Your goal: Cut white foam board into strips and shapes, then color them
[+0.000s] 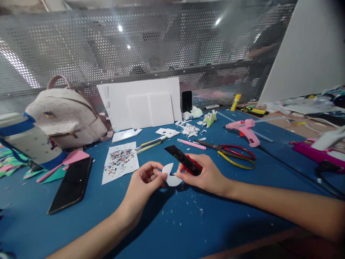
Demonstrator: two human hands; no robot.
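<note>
My left hand (pixel 147 181) pinches a small white C-shaped piece (pixel 172 180), perhaps foam board or thick card, between thumb and fingers. Across from it, my right hand (pixel 203 174) is closed around a red and black utility knife (pixel 185 161), whose dark end points up and to the left. The right thumb and fingertip also meet at the open side of the white piece; whether they grip a bit of it I cannot tell. Both hands are just above the blue table (pixel 188 230). Beyond them lie a pink pen (pixel 191 144) and red-and-yellow-handled scissors (pixel 234 154).
At left are a phone (pixel 71 183), a tumbler (pixel 32 144), a backpack (pixel 67 118) and a paper (pixel 121 163) with colourful bits. White boards (pixel 140 104) stand behind white scraps (pixel 188 129). A pink glue gun (pixel 245 130) with a cord and a glue stick (pixel 235 102) are to the right.
</note>
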